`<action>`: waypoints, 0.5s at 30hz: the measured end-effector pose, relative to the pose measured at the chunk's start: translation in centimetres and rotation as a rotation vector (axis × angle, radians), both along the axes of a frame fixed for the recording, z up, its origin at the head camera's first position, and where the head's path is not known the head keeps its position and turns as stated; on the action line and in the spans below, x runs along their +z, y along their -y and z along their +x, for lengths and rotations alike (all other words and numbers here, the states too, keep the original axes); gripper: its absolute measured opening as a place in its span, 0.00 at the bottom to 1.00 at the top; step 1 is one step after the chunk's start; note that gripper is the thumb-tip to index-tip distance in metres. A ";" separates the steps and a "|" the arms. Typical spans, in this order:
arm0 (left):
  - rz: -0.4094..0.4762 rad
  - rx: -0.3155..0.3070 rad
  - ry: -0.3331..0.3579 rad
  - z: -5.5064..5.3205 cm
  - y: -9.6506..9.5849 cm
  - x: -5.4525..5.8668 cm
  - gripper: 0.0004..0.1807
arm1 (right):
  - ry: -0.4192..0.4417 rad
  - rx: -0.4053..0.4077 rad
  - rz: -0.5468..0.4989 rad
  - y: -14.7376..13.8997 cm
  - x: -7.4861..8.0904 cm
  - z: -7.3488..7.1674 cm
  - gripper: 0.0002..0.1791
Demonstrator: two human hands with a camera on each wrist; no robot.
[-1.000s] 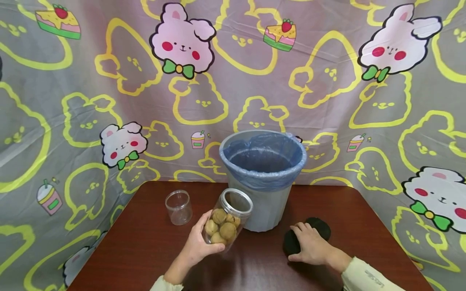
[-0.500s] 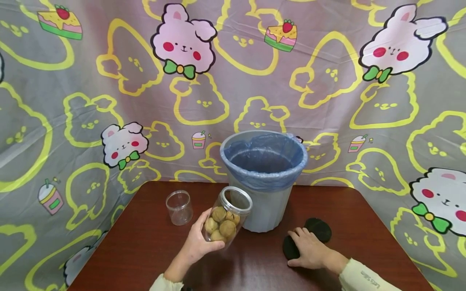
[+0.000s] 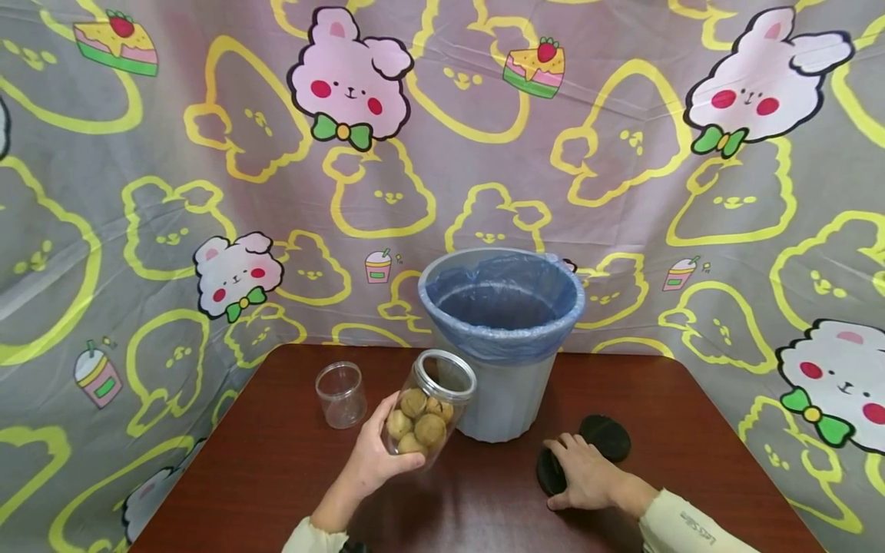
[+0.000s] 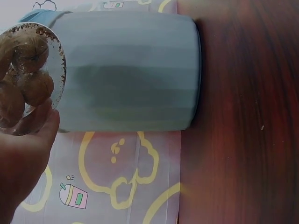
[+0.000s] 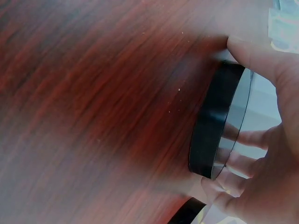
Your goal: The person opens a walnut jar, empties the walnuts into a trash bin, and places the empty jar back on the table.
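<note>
My left hand [image 3: 376, 457] grips a clear jar [image 3: 448, 371] with a silver rim, its open mouth tilted up and to the right. Several walnuts [image 3: 415, 424] sit in its lower part; the left wrist view shows walnuts [image 4: 35, 88] through the jar's bottom, with brown crumbs round the edge. On the right of the table my right hand [image 3: 588, 470] holds a round black lid [image 3: 551, 472] by its edge. Seen in the right wrist view, thumb and fingers span this lid [image 5: 212, 121], which lies close to the tabletop. A second black lid [image 3: 607, 438] lies just beyond the hand.
A grey bin [image 3: 505, 399] lined with a blue bag [image 3: 494, 342] stands at the back middle, right behind the jar. To the left, a clear jar [image 3: 342, 395] without a lid stands upright. Patterned cloth [image 3: 387, 177] encloses the brown table [image 3: 270, 468] at the back and sides.
The held jar has risen slightly and shifted a little left with my left hand. My right hand has drawn slightly left, uncovering more of the second lid.
</note>
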State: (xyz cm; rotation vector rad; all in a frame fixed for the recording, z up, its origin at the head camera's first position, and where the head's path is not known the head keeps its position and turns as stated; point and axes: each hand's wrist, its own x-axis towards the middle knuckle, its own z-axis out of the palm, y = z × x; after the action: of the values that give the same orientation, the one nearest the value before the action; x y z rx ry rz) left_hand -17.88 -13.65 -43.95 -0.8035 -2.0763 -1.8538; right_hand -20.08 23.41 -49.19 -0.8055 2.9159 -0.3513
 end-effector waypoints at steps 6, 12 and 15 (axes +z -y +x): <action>-0.001 0.017 -0.004 -0.1 0.1 0.2 0.47 | -0.017 0.007 -0.002 -0.1 0.0 0.0 0.51; -0.006 0.026 0.002 -0.4 0.2 0.4 0.46 | -0.028 -0.007 -0.068 -0.4 1.0 0.0 0.48; -0.010 0.033 0.018 -0.5 0.4 0.8 0.46 | -0.032 -0.023 -0.118 -0.4 2.4 -0.1 0.45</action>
State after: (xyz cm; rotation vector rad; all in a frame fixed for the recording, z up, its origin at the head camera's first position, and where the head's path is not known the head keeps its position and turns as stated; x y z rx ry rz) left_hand -18.38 -14.03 -43.19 -0.7530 -2.0979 -1.8418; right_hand -20.13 23.83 -46.76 -0.8007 2.9596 -0.5220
